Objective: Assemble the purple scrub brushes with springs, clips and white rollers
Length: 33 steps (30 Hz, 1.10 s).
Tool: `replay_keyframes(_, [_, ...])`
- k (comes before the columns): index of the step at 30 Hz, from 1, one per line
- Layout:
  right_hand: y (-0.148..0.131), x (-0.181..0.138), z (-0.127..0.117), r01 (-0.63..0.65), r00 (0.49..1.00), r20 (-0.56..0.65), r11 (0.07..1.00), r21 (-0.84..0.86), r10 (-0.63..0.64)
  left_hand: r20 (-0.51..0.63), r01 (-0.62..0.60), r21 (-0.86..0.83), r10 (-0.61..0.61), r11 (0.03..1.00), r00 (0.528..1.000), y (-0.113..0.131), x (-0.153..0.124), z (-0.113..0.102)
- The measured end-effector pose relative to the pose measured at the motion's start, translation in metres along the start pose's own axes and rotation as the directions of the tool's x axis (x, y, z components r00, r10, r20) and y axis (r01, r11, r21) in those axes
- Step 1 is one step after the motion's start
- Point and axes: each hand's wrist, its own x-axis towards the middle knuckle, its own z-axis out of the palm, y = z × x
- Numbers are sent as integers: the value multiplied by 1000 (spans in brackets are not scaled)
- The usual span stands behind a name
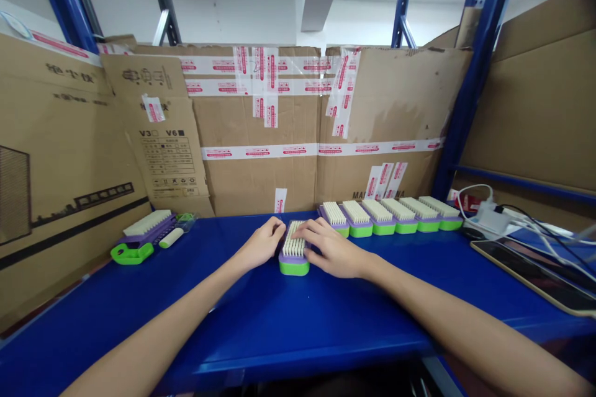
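Note:
A scrub brush [294, 247] lies bristles up in front of me, with cream bristles, a purple plate and a green base. My right hand [333, 248] reaches over it from the right, fingers bent across the bristles and along its right side. Close against the brush's far left side is my left hand [264, 242], its fingers curled into a pinch. Whatever sits between those fingertips is hidden. To the right, a row of several similar scrub brushes [382, 217] stands side by side, all bristles up.
At the left are a bristle plate [148, 223], a green handle-like part [133, 254] and a small cream-and-green piece [171, 237]. A phone [535, 273], a white charger [493, 217] and cables occupy the right. Cardboard panels [261, 180] wall in the blue table [298, 329].

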Motion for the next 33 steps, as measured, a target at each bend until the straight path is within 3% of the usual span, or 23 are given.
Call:
replay_keyframes(6, [-5,1,0,27,999,-30,1000,7,-27,59,97,-123,-90,988,994,-3,3,6])
replay_keyframes(17, [-24,2,6,255,967,105,908,-333,-233,117,234,-189,-215,954,970,11,-1,-2])
replay_keyframes(28, [-16,4,4,263,964,129,894,-363,-231,143,276,-241,-247,931,958,20,-7,-1])
replay_keyframes(33, [1,3,-3,170,982,138,916,-363,-127,104,241,-248,-222,938,970,15,-2,2])
